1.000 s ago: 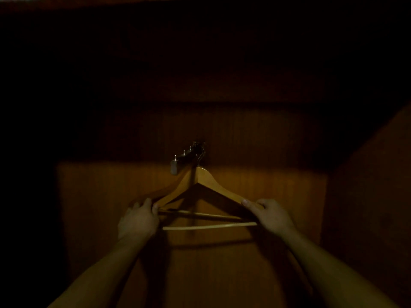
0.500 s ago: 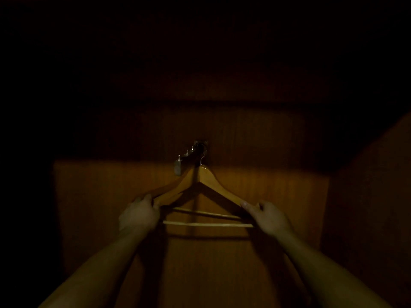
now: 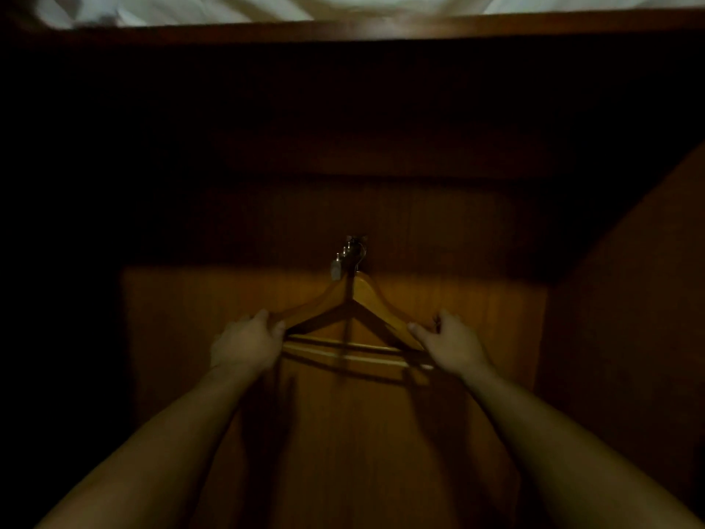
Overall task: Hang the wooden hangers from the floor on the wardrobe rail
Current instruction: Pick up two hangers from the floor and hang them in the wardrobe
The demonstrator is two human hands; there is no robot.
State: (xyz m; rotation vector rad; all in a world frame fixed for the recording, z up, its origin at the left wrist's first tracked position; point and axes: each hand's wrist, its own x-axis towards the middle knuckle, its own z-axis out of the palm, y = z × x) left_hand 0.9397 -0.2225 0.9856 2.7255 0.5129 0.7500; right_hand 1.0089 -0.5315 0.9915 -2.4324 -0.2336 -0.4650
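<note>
Left hand (image 3: pixel 246 343) and right hand (image 3: pixel 454 343) pinch a wooden hanger's (image 3: pixel 375 299) ends — fingers clamped, likely steadying its hook on the rail (image 3: pixel 345 255).

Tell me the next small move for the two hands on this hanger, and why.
Probably let go with both hands and lower them. The wooden hanger seems to have its hook already over the pull-out rail, while the left hand and right hand grip its two ends. The dim light hides whether the hook is fully seated, so release gently.
</note>
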